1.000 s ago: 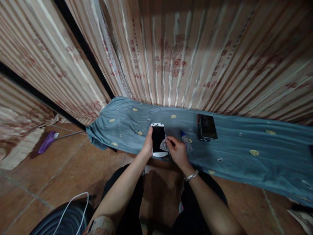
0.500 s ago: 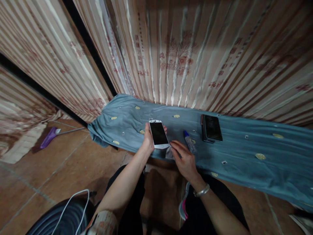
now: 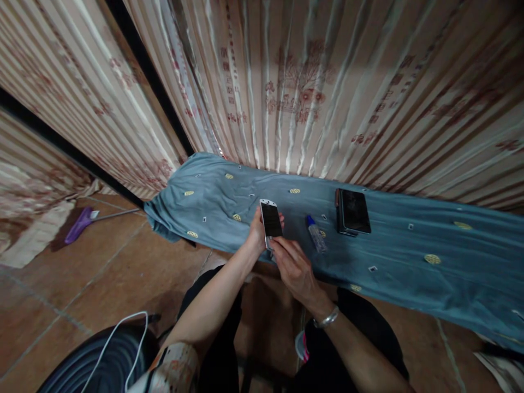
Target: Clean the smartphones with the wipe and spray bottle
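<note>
Head view: looking down over 2 bare arms to a bench (image 3: 409,256) draped in blue cloth, striped curtain behind.
Left hand (image 3: 257,236): fingers closed round the white phone (image 3: 272,219), gripping its long edges from the left, so the dark screen stays bare and tilted up toward the face.
Phone position: lifted above the near edge of the bench, top end pointing away, bottom end hidden by the right hand.
Right hand (image 3: 291,267): fingers curled at the phone's lower end, touching it; closed on something or just pressing, cannot tell. Bracelet at the wrist.
Bottle (image 3: 316,236): small, blue cap, lying on the cloth just right of the hands, within easy reach.
Dark phones (image 3: 353,212): stacked flat on the cloth, further right, apart from the hands.
Floor: brown tiles; purple broom (image 3: 80,225) far left; white cable (image 3: 123,338) near the left elbow.
</note>
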Demonstrator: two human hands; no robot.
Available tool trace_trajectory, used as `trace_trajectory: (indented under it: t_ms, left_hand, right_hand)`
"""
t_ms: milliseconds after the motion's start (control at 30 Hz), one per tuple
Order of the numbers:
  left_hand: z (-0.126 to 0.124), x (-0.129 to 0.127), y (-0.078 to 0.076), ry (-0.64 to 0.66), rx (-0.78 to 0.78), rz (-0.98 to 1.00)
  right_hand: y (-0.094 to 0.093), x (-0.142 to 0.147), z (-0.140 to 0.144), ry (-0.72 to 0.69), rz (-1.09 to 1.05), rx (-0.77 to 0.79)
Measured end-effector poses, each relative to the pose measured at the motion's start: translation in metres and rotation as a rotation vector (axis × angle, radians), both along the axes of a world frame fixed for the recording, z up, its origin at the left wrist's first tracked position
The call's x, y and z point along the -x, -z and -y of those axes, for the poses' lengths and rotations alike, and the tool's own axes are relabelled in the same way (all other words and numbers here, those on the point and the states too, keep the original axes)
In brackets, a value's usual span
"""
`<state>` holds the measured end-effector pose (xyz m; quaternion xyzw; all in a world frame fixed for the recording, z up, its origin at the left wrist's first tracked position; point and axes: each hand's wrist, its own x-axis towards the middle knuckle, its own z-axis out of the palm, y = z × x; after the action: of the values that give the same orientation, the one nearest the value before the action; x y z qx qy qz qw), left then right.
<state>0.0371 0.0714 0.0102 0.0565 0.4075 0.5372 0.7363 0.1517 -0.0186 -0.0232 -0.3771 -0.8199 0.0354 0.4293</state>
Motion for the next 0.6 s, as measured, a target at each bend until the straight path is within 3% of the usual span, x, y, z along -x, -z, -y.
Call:
trace_trajectory:
  t_ms: [400,600]
  left_hand:
    - [0.002,-0.006,0.002,0.033,-0.014,-0.015]
    - [0.005,-0.011,0.007,-0.010,0.007,-0.043]
  right_hand:
    - [-0.007,0.000,-0.002,-0.001,0.025,0.009]
    - [-0.006,-0.007,-0.011,0.017,0.036,0.023]
